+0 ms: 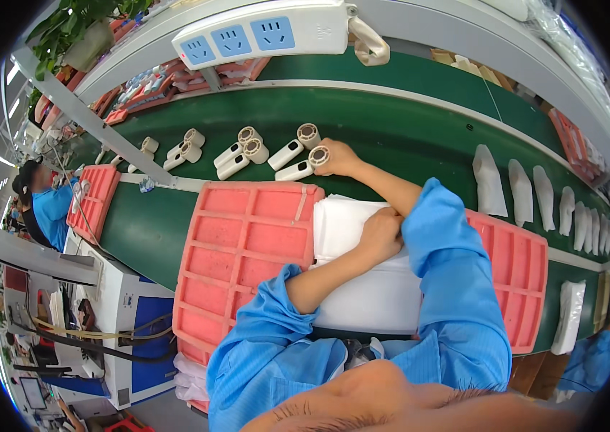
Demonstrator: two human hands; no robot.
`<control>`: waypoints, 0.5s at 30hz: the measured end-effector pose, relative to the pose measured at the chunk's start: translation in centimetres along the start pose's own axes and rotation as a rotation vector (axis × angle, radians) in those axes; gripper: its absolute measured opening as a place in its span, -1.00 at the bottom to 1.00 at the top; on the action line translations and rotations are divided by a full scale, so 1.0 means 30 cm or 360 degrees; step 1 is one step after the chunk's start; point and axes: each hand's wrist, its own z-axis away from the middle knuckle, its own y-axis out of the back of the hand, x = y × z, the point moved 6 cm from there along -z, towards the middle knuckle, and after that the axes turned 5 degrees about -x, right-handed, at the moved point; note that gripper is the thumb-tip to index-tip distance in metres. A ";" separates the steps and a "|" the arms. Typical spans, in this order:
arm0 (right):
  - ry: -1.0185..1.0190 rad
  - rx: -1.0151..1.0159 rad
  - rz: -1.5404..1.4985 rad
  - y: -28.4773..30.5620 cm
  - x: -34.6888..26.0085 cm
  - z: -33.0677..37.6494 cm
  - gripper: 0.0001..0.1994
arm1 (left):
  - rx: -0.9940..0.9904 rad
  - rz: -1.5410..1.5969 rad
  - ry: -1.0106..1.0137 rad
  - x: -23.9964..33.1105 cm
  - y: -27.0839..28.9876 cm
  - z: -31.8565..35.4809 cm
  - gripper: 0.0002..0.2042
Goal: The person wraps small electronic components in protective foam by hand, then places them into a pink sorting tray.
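My right hand reaches across to the green belt, its fingers closed round the round end of a white handheld fan-like device. That device lies on the belt, with a small dark window on its handle. Just behind it lies a second white device of the same kind. Closer to me, my left hand is curled over a stack of white sheets or bags, partly beneath my right forearm. Whatever its fingertips hold is hidden.
More pairs of white devices lie leftward along the belt. White sleeves stand in a row at right. Pink trays flank the white stack. A power strip hangs overhead. A person in blue sits far left.
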 end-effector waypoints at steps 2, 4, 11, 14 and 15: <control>-0.0264 0.0222 -0.0278 0.131 -0.068 0.105 -0.29 | -0.0020 0.0165 0.0017 -0.009 0.013 -0.002 -0.91; -0.0190 0.0529 -0.0155 0.298 -0.054 0.220 -0.31 | -0.0091 0.0482 0.0031 -0.013 0.020 -0.020 -0.89; 0.0358 0.1003 -0.0809 0.745 -0.257 0.876 -0.41 | 0.0111 0.1107 0.0104 -0.039 0.190 -0.043 -0.89; 0.0458 0.0939 -0.0585 0.753 -0.280 1.012 -0.42 | 0.0113 0.1195 0.0183 -0.016 0.235 -0.042 -0.91; 0.0496 0.0893 -0.0583 0.735 -0.283 1.030 -0.42 | 0.0123 0.1216 0.0215 -0.012 0.243 -0.039 -0.92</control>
